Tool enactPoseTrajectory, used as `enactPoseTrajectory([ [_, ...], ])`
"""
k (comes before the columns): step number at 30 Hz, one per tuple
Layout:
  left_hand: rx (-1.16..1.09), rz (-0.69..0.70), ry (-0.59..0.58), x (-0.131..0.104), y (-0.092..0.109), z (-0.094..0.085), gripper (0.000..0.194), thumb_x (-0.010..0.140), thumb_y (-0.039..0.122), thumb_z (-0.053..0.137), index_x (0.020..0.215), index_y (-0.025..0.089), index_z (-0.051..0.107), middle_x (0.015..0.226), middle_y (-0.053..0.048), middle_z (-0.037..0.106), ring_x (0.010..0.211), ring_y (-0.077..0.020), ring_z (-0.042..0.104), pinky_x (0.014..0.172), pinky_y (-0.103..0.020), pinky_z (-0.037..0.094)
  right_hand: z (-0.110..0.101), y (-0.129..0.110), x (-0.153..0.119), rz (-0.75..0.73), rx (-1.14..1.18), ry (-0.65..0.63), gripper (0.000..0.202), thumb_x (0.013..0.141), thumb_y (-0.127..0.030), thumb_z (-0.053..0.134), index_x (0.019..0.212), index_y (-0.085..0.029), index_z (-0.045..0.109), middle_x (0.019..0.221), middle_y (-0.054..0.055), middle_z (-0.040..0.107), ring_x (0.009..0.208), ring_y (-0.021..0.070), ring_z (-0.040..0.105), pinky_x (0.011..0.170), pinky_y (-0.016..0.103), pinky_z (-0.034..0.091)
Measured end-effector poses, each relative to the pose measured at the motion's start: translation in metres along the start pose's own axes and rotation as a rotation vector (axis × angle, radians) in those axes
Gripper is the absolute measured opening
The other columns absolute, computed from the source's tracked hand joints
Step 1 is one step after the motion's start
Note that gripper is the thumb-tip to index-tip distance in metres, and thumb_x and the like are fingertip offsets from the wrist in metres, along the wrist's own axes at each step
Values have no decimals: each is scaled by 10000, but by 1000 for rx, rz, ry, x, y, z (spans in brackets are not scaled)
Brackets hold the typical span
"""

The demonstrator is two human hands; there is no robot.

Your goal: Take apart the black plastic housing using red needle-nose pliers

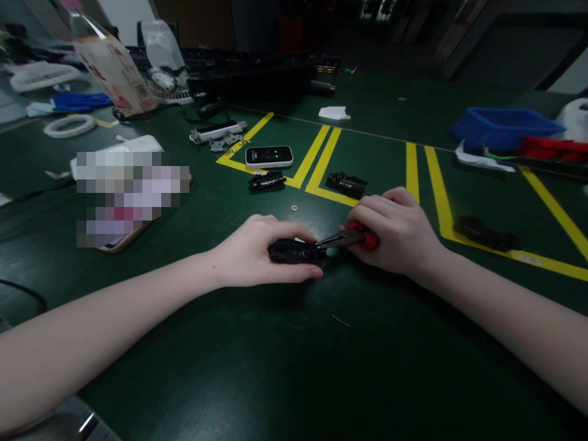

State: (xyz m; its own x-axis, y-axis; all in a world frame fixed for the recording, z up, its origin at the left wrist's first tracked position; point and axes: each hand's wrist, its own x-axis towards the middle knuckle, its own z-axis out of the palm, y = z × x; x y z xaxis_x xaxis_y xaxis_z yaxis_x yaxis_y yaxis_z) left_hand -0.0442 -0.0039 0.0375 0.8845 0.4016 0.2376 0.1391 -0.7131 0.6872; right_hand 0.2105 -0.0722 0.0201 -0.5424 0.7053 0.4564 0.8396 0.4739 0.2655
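Thumb and fingers of my left hand (257,251) grip a black plastic part (294,251) from both sides, just above the green tabletop. My right hand (395,233) is wrapped round the red handles of needle-nose pliers (342,237). The plier tips touch the right end of the black part; whether they pinch anything there is too small to tell. A small metal ring (294,208) lies beyond my left hand. Nearer to me lies a thin pin-like piece (340,321).
Similar black parts (267,180) lie near the yellow tape lines, close to a white device with green lights (269,157). At left are a phone (138,208), a tape roll (70,126) and a bottle (113,67). A blue bin (505,128) stands far right.
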Motion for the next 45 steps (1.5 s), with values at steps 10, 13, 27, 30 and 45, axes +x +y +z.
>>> enactPoseTrajectory([
  [10, 24, 3, -40, 0, -1, 1, 298, 843, 405, 721, 1045, 187, 710, 905, -2, 737, 744, -117, 653, 651, -203, 444, 5, 0, -1, -17, -12, 14, 115, 877, -295, 522, 844, -192, 561, 790, 49, 646, 721, 194, 580, 725, 359, 364],
  [13, 28, 3, -39, 0, 0, 0, 300, 841, 413, 722, 1038, 187, 713, 899, -2, 736, 743, -119, 652, 647, -204, 445, 5, 0, -2, -3, -20, 19, 123, 885, -297, 516, 853, -190, 569, 795, 53, 649, 731, 198, 589, 722, 360, 362],
  [27, 68, -18, 6, -2, 1, -2, 303, 842, 424, 722, 1042, 197, 713, 923, 9, 745, 762, -115, 654, 689, -222, 445, 3, 0, -2, 28, -30, 26, 170, 899, -327, 508, 862, -174, 572, 808, 70, 653, 720, 200, 576, 701, 362, 364],
  [30, 69, -17, -2, -1, 1, -1, 299, 845, 424, 718, 1042, 199, 716, 916, 10, 746, 755, -112, 654, 681, -220, 442, 5, 0, -2, 24, -31, 33, 161, 897, -324, 506, 861, -180, 568, 801, 66, 650, 727, 200, 579, 703, 364, 359],
  [45, 80, -46, -6, 0, 0, 0, 322, 845, 448, 705, 1049, 199, 714, 938, -9, 751, 776, -140, 668, 684, -243, 449, 0, -2, 1, 24, 10, -9, 141, 860, -298, 565, 835, -161, 582, 784, 68, 629, 697, 188, 543, 651, 326, 384],
])
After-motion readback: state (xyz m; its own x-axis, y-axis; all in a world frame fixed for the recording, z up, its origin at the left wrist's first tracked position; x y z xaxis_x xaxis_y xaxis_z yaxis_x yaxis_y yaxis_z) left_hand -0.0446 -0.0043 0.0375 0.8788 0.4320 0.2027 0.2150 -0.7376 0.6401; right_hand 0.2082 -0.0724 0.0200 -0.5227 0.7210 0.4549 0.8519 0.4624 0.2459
